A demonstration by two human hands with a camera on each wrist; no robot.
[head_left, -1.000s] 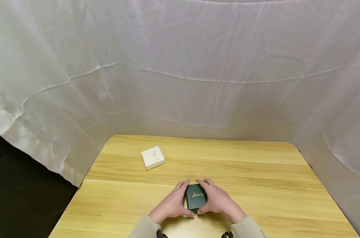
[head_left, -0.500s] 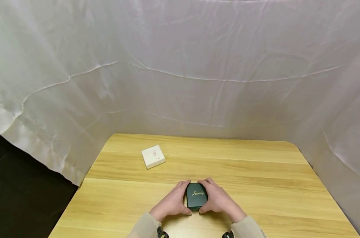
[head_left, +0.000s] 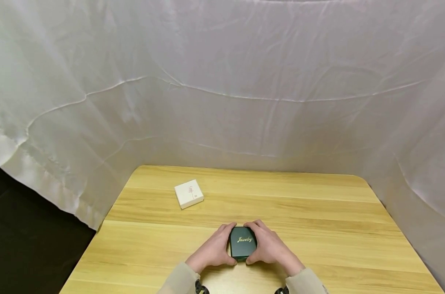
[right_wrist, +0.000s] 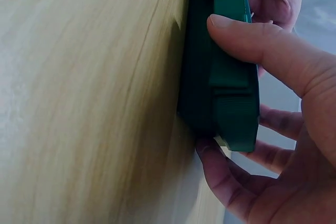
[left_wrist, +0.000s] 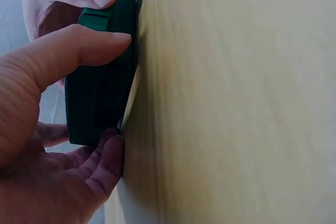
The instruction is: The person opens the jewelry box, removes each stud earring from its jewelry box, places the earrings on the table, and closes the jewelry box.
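Observation:
A small dark green jewelry box [head_left: 242, 241] with gold "Jewelry" lettering on its lid sits low in the middle of the head view. My left hand [head_left: 214, 250] grips its left side, thumb at the near face and fingers around the far corner. From the other side my right hand [head_left: 269, 247] holds it the same way. Both wrist views show the thumbs lying across the near face of the green box [left_wrist: 100, 98]. Fingertips of the right hand [right_wrist: 310, 114] curl at its side, close to the tabletop. The lid looks closed.
A white square box [head_left: 189, 194] with a pink flower print lies farther back to the left on the wooden table [head_left: 318, 212]. Pale cloth [head_left: 244, 81] hangs behind the table and along its sides. A dark area [head_left: 27, 232] borders the left edge.
The green box has shifted very slightly away from me. My thumbs have moved a little farther apart along its near face. The white box has stayed in place.

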